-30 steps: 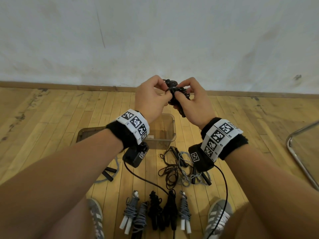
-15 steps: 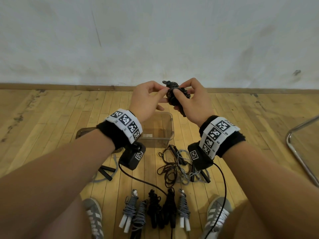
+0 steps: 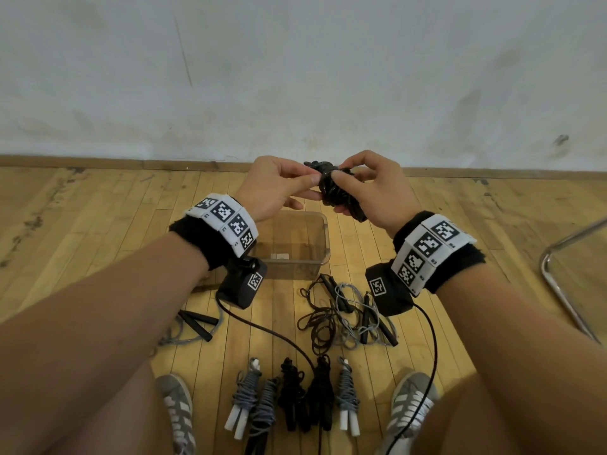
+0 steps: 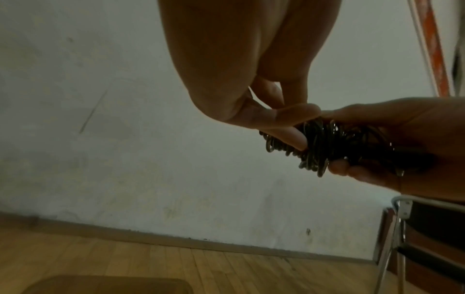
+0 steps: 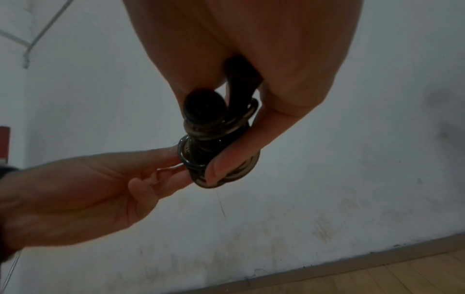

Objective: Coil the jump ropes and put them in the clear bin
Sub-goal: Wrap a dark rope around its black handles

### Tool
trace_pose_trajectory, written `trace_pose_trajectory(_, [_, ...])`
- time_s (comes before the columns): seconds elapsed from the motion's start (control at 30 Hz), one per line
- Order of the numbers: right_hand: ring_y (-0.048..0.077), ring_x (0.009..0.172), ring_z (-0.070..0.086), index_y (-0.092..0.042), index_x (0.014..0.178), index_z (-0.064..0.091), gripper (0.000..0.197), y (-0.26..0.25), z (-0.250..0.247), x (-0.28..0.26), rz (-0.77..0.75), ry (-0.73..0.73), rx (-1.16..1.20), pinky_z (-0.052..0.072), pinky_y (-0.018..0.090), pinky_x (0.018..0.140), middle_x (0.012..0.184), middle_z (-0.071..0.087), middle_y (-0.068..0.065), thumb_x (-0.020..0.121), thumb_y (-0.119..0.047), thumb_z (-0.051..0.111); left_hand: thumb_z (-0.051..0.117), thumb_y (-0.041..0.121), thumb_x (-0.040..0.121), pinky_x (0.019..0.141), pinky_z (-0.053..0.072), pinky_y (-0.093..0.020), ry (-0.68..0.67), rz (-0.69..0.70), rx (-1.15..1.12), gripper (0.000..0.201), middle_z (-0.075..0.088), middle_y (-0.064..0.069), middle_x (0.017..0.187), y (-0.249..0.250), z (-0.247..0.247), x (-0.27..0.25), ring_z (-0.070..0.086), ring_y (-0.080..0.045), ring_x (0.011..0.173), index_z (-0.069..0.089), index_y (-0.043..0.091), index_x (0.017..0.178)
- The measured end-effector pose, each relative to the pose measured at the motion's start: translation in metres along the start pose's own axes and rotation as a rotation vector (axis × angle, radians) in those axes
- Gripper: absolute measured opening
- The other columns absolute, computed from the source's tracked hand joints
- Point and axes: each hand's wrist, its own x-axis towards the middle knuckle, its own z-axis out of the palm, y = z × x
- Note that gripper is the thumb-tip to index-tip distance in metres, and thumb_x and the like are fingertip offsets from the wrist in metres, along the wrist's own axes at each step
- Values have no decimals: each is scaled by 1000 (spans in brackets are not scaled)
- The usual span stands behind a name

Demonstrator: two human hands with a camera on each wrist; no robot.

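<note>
Gripping one black coiled rope [image 3: 338, 192] (both hands) | five coiled bundles [image 3: 292, 395] | one clear bin [image 3: 323, 238]

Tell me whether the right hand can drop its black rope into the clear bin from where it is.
Probably yes. The right hand grips the coiled black rope above the far edge of the open clear bin. Nothing lies between them, though the left hand pinches the coil too.

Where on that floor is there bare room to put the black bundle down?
Inside the clear plastic bin, which looks nearly empty, and on bare boards left of it. The floor is crowded between the bin and the row of coiled rope bundles, where loose tangled ropes lie.
</note>
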Motion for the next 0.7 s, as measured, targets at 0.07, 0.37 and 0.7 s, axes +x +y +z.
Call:
trace_pose_trajectory(0.07, [23, 65, 75, -16, 107, 60, 19, 3, 1, -2, -40, -10, -111, 61, 36, 55, 97, 70, 8, 96, -27, 69, 72, 6, 93, 58, 59, -22, -33, -1, 63, 7, 79, -11, 96, -1, -2, -1, 78, -21, 84, 76, 5, 99])
trace_pose_trajectory(0.37, [28, 72, 77, -14, 107, 53, 18, 5, 15, -8, -61, 30, 139, 61, 36, 61, 107, 67, 14, 100, -26, 64, 65, 11, 96, 67, 62, -26, 264, 33, -17, 11, 77, -9, 79, -2, 14, -1, 77, -18, 72, 72, 7, 88])
trace_pose_trajectory(0.7, [31, 79, 76, -8, 117, 53, 24, 8, 25, -10, -89, 49, 279, 63, 39, 67, 116, 65, 18, 99, -19, 66, 60, 15, 95, 62, 54, -24, 400, -111, -313, 22, 77, -4, 89, -1, 4, 5, 74, -13, 70, 72, -1, 103])
